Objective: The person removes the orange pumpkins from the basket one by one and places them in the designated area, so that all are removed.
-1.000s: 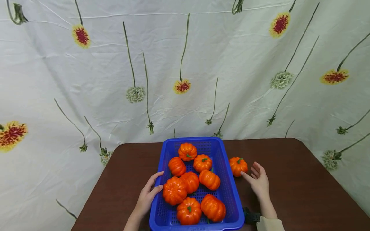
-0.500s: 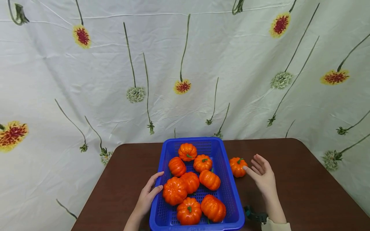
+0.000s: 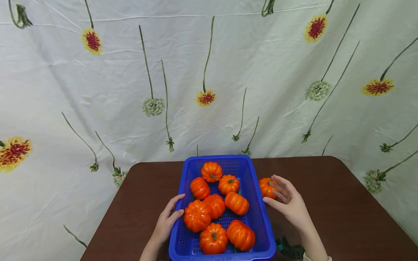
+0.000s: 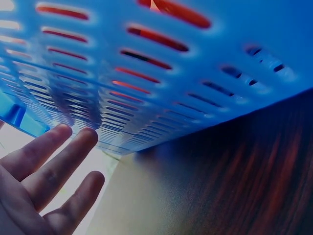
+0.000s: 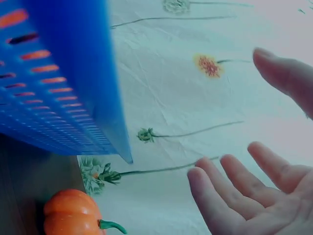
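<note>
A blue plastic basket [image 3: 261, 217] with slotted walls holds several orange toy pumpkins [image 3: 241, 235]. At its left side, my left hand [image 3: 166, 222] touches the rim with thumb and fingertips. The left wrist view has three of its fingers [image 4: 73, 152] fairly straight beside the slotted wall. Outside the basket on the right, one more pumpkin [image 3: 263, 188] with a green stem sits on the table. My right hand [image 3: 289, 204] hovers over it, fingers spread and partly covering it in the head view. In the right wrist view this pumpkin [image 5: 71, 215] lies apart from the hand.
The dark brown table [image 3: 336, 210] ends at a back edge close behind the basket. Behind it hangs a white cloth [image 3: 281, 72] printed with flowers. A dark strapped device [image 3: 290, 250] sits at my right wrist, near the basket's right wall.
My right hand first drew back to the right from the loose pumpkin, then came left over it, thumb toward the basket rim. Left hand, basket and pumpkins stay put.
</note>
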A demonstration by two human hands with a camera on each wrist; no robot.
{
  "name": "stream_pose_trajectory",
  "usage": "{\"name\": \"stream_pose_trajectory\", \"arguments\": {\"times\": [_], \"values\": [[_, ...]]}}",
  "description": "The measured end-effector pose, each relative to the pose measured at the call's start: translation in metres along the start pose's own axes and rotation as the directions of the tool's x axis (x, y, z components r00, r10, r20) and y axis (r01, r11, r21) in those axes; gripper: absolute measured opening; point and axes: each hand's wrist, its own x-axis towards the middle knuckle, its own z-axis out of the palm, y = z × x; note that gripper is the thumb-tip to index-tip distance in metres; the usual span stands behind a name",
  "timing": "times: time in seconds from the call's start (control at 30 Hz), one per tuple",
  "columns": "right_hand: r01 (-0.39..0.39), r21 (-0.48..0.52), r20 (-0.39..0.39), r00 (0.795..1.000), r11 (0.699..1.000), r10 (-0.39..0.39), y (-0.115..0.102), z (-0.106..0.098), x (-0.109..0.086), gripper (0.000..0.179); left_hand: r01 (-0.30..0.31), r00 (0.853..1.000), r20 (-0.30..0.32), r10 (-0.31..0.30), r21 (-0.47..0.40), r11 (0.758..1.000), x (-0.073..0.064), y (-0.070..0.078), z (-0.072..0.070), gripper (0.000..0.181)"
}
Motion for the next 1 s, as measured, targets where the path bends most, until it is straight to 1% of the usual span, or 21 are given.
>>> {"name": "stream_pose_trajectory", "arguments": {"times": [0.17, 0.27, 0.33, 0.37, 0.5, 0.6, 0.67, 0.77, 0.87, 0.93, 1.0], "values": [[0.035, -0.085, 0.093, 0.995, 0.996, -0.027, 0.0, 0.004, -0.006, 0.067, 0.008, 1.0, -0.006, -0.008, -0.01, 1.0, -0.001, 0.001, 0.0, 0.041], [0.044, -0.105, 0.15, 0.988, 0.994, -0.028, 0.002, 0.006, -0.009, 0.068, 0.009, 1.0, -0.011, -0.009, -0.007, 1.0, -0.001, 0.001, -0.001, 0.041], [0.033, -0.115, 0.184, 0.983, 0.993, -0.011, 0.003, 0.008, -0.011, 0.069, 0.011, 1.0, -0.014, -0.011, -0.004, 1.0, -0.001, 0.001, -0.001, 0.041], [0.042, -0.123, 0.202, 0.979, 0.991, -0.016, 0.003, 0.009, -0.011, 0.07, 0.011, 1.0, -0.014, -0.011, -0.003, 1.0, -0.001, 0.001, 0.0, 0.041], [0.054, -0.144, 0.243, 0.97, 0.988, -0.018, 0.004, 0.016, -0.015, 0.072, 0.01, 1.0, -0.017, -0.01, 0.001, 1.0, 0.0, 0.001, 0.0, 0.041], [0.113, -0.142, 0.272, 0.96, 0.983, -0.071, 0.004, 0.022, -0.018, 0.072, 0.009, 1.0, -0.019, -0.009, 0.002, 1.0, 0.0, 0.001, 0.0, 0.041], [0.163, -0.123, 0.296, 0.948, 0.979, -0.121, 0.005, 0.026, -0.019, 0.071, 0.011, 1.0, -0.021, -0.011, -0.001, 1.0, 0.0, 0.001, 0.001, 0.041], [0.244, -0.096, 0.342, 0.918, 0.965, -0.198, 0.009, 0.033, -0.02, 0.07, 0.015, 1.0, -0.023, -0.015, -0.003, 1.0, 0.0, 0.001, 0.001, 0.041], [0.297, -0.082, 0.383, 0.891, 0.951, -0.245, 0.011, 0.039, -0.02, 0.069, 0.017, 1.0, -0.022, -0.017, -0.006, 1.0, 0.0, 0.001, 0.001, 0.041], [0.312, -0.079, 0.416, 0.873, 0.947, -0.254, 0.012, 0.043, -0.021, 0.068, 0.016, 1.0, -0.021, -0.016, -0.008, 1.0, 0.0, 0.001, 0.001, 0.041], [0.314, -0.088, 0.448, 0.86, 0.945, -0.244, 0.011, 0.046, -0.02, 0.068, 0.015, 1.0, -0.021, -0.015, -0.011, 1.0, -0.001, 0.0, 0.001, 0.041]]}}
